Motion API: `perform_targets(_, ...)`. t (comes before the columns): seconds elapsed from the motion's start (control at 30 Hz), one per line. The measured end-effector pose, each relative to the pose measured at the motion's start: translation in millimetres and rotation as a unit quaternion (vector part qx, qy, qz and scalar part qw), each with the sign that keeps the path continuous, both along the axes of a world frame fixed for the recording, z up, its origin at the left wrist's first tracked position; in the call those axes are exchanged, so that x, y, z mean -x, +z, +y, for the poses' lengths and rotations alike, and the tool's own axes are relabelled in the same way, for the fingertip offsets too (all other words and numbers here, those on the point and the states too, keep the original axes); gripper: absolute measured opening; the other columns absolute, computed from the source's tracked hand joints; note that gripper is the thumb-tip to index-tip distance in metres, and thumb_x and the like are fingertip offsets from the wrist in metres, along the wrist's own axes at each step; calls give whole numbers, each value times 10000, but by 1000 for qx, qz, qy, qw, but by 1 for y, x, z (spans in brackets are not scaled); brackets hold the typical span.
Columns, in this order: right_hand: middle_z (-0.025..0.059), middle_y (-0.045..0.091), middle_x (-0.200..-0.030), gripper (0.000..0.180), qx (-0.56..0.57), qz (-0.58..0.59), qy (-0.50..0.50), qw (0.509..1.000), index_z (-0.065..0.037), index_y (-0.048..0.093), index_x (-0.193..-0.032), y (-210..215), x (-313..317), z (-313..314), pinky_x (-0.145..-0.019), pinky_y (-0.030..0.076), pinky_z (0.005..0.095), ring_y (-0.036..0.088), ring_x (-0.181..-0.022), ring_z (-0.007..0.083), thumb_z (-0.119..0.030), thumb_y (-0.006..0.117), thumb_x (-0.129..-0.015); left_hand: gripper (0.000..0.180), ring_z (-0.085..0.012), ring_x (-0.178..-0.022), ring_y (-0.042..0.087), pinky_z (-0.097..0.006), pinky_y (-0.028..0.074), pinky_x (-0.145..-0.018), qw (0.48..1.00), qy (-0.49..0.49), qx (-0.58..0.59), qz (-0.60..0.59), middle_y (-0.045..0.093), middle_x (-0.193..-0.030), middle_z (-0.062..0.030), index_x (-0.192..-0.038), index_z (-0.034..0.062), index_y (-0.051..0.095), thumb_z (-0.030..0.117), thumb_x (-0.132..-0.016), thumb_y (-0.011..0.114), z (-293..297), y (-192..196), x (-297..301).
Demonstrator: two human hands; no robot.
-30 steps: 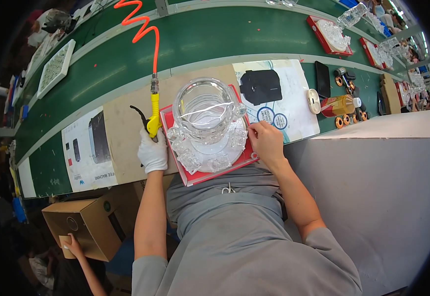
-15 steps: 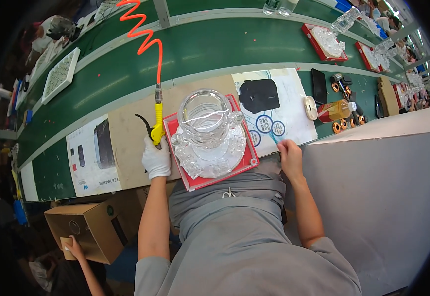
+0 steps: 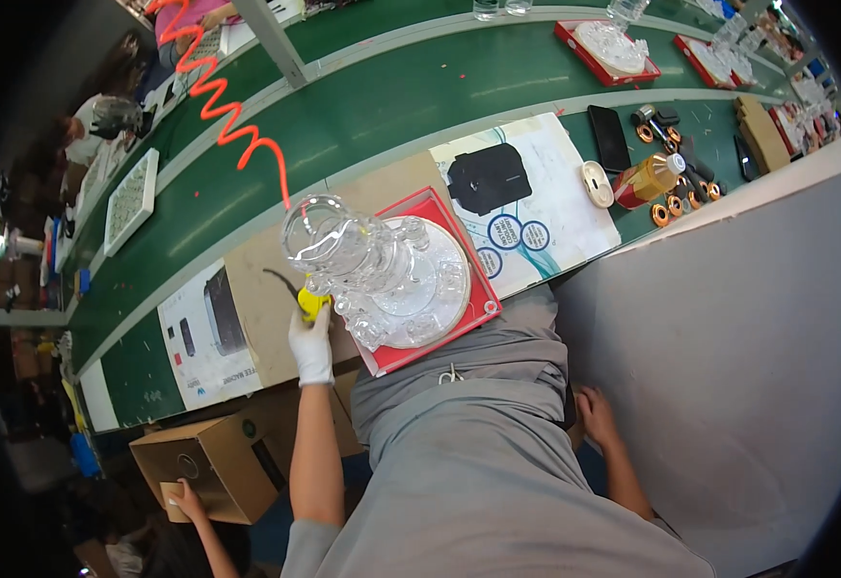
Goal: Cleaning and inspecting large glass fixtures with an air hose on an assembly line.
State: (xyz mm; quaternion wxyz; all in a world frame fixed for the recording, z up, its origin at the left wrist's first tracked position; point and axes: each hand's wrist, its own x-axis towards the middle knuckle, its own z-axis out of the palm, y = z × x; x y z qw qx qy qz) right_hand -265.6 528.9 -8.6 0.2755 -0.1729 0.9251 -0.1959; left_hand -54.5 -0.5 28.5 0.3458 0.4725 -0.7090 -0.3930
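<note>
One clear glass vessel (image 3: pixel 367 265) stands on one red tray (image 3: pixel 478 308) at the bench's near edge. One yellow tool (image 3: pixel 311 303) hangs on one orange coiled hose (image 3: pixel 232 120) (tool tip hidden behind the glass). Left hand (image 3: pixel 310 344), white-gloved, is raised to the bench edge, clenched around the tool. Right hand (image 3: pixel 598 416) is lowered beside the hip, fingers loose, holding nothing.

A long green conveyor belt (image 3: pixel 391 106) curves across the far side, edged by pale rails. The near bench (image 3: pixel 256 279) is cardboard-brown, with a plain grey-white panel (image 3: pixel 729 347) to its right. An open cardboard box (image 3: pixel 203 462) sits low at left.
</note>
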Motion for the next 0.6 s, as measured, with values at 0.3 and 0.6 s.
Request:
perform_targets(0.3, 140, 680, -1128, 425, 279, -125, 126, 944, -17, 592, -1256, 208, 46, -142, -888, 509, 335, 658, -1029, 238, -138, 705, -865, 386, -13, -511, 398, -171, 258, -432, 971, 30, -108, 211, 572, -741, 21, -1259, 8, 522, 169, -926, 631, 125, 177, -11)
perform_targets(0.6, 305, 314, -1493, 921, 625, -623, 164, 440, -168, 82, -1563, 257, 41, -288, -958, 454, 517, 533, -1201, 421, -509, 617, -895, 564, -378, -719, 678, -419, 540, -616, 911, -401, -23, -95, 666, -844, -237, -1302, -39, 489, 229, -864, 722, 182, 208, 59)
